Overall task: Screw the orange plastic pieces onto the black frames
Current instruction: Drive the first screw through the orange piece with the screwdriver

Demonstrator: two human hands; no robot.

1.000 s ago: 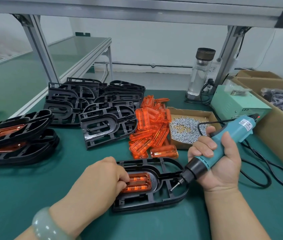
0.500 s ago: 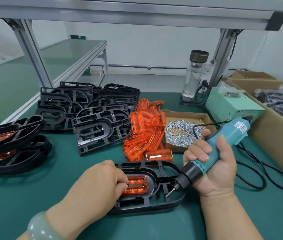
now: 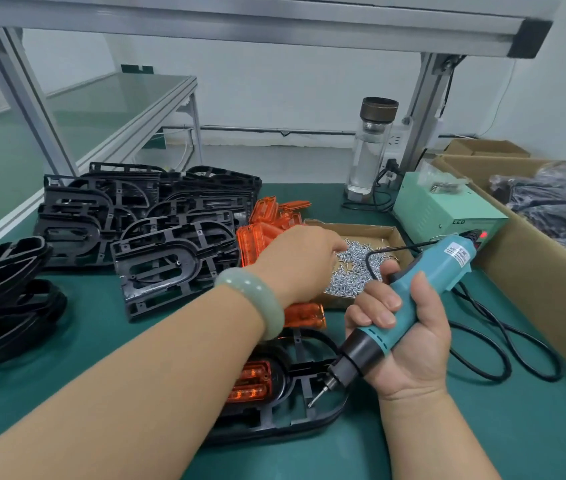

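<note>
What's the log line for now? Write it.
left hand: over screw box | right hand: grips screwdriver | frame: orange piece seated

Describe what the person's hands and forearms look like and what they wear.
Both hands are bare, with no gloves: the left hand and the right hand. No sleeves show on either forearm. The left wrist carries a smooth, rounded, stone-like pale green bangle. The right wrist wears nothing.

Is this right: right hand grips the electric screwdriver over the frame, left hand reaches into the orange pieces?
No. Head view: the left hand reaches into the cardboard box of screws, beside the orange pieces. The right hand does grip the electric screwdriver over the black frame.
</note>
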